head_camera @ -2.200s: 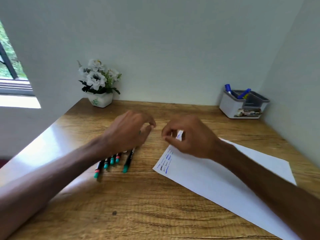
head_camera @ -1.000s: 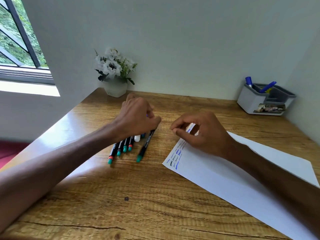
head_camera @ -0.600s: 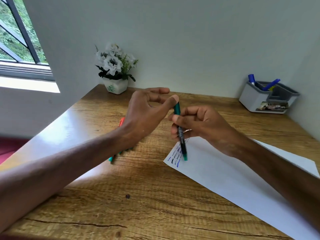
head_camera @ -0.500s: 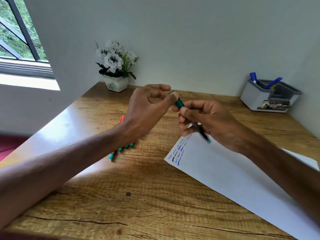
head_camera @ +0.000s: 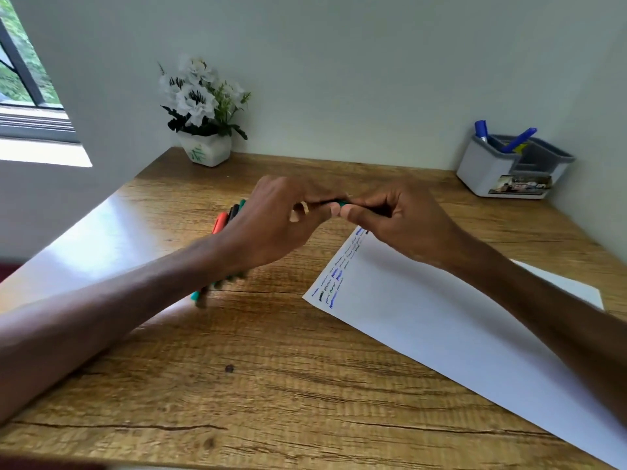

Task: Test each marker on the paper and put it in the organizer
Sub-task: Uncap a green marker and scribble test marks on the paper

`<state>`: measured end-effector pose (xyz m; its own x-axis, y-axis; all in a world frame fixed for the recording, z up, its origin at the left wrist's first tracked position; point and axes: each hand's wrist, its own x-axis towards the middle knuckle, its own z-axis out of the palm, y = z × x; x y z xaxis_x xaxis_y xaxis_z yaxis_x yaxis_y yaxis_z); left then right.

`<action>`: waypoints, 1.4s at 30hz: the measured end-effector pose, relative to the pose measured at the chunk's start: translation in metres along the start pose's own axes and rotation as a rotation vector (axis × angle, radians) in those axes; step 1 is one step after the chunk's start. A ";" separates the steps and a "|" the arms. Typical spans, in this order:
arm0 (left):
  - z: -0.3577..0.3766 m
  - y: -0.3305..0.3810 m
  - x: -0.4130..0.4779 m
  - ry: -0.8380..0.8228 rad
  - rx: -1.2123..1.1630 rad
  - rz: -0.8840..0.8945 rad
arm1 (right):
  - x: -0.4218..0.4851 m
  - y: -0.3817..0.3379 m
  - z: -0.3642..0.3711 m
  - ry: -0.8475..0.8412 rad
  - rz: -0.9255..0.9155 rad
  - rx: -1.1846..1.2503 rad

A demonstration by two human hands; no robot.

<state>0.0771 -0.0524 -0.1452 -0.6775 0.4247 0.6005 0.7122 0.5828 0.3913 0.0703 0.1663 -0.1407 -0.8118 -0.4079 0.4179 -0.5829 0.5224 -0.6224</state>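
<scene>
Uncapping a green marker above the paper

We hold the green marker (head_camera: 341, 203) between both hands over the table (head_camera: 271, 385): the left hand (head_camera: 281, 225) pinches what seems to be its cap end, the right hand (head_camera: 397, 218) is closed around the barrel. We judge the task partly done: the smooth white paper (head_camera: 441, 320) has short blue and dark strokes at its corner, and the grey plastic organizer (head_camera: 509, 167) already has blue markers (head_camera: 519, 140). Several slim markers (head_camera: 225, 220) lie on the grainy wood, not yet tested.
</scene>
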 end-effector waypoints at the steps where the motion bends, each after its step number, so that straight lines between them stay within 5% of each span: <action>1: 0.000 -0.001 0.000 0.008 0.026 0.038 | 0.000 0.001 0.001 0.008 -0.011 0.003; 7: -0.008 -0.009 0.005 -0.029 0.083 0.074 | 0.002 0.005 -0.002 -0.048 -0.072 -0.079; 10: -0.004 -0.017 0.005 -0.062 0.121 -0.001 | 0.004 0.010 -0.008 -0.126 0.096 -0.063; 14: -0.003 -0.032 0.005 0.019 0.029 -0.170 | 0.005 0.008 -0.017 -0.005 0.350 0.321; 19: 0.003 -0.025 0.002 -0.012 -0.154 -0.294 | 0.005 0.012 -0.026 -0.047 0.398 0.777; 26: 0.008 0.003 -0.007 -0.088 -0.339 -0.302 | -0.002 0.023 -0.003 0.039 0.340 0.454; 32: 0.003 0.022 -0.011 -0.218 -0.419 -0.266 | 0.003 0.011 -0.011 0.149 0.449 0.485; 42: 0.004 0.023 -0.012 -0.298 -0.592 -0.430 | -0.064 -0.033 -0.024 -0.045 0.468 0.576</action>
<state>0.1006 -0.0411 -0.1463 -0.8767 0.4622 0.1330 0.2992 0.3075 0.9033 0.1407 0.1932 -0.1318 -0.9610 -0.2763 0.0042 -0.0558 0.1791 -0.9823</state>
